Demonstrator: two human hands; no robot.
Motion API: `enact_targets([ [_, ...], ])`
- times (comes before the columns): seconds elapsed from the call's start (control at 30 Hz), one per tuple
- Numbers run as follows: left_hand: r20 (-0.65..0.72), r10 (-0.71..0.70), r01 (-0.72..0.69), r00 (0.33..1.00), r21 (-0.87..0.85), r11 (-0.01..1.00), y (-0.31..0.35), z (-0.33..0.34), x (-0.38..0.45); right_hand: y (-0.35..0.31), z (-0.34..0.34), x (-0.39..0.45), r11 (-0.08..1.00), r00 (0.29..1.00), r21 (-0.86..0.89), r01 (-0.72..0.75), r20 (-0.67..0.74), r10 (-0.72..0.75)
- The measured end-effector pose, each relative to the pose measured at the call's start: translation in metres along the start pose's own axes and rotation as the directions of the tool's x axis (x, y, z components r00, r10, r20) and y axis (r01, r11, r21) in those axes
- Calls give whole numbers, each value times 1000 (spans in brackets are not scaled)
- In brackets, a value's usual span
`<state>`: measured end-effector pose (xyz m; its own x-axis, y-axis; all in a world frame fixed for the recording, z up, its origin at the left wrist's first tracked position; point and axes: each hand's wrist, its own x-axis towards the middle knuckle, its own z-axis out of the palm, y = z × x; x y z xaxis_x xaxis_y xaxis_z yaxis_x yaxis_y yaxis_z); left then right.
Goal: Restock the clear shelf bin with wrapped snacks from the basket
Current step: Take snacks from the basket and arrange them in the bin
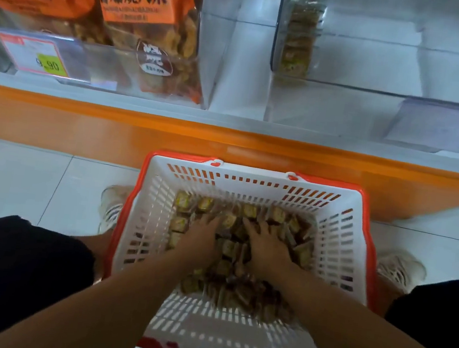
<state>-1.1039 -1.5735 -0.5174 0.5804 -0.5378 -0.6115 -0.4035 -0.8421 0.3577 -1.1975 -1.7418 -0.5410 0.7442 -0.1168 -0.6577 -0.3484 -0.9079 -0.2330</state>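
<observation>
Both hands, left hand [202, 240] and right hand [267, 246], rest with fingers spread, grasping nothing yet, on the small brown-and-yellow wrapped snacks [233, 261] heaped in the white slotted plastic basket with orange rim [341, 245]. Above the basket, the clear plastic shelf bin [380, 68] holds only one thin row, so restocking looks barely begun.

A single wide-angle head camera looks steeply down from above, close over the white slotted plastic basket with orange rim [341, 245] near the person's feet. The far part of the view takes in the clear plastic shelf bins [350, 73] above an orange shelf edge [112, 127].
</observation>
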Motion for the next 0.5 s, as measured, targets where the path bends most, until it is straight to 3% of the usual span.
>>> enact_targets([
  [0.2, 119, 171, -195, 978, 235, 952, -10, 23, 31, -1, 5, 10, 996, 994, -12, 88, 59, -87],
  [0.33, 154, 129, -186, 980, 456, 870, -9, 32, 41, -11, 30, -5, 987, 986, -65, 144, -71, -148],
  [0.5, 177, 154, -225, 972, 513, 828, -2, 27, 43, -2, 12, 12, 981, 982, -88, 173, 90, -165],
])
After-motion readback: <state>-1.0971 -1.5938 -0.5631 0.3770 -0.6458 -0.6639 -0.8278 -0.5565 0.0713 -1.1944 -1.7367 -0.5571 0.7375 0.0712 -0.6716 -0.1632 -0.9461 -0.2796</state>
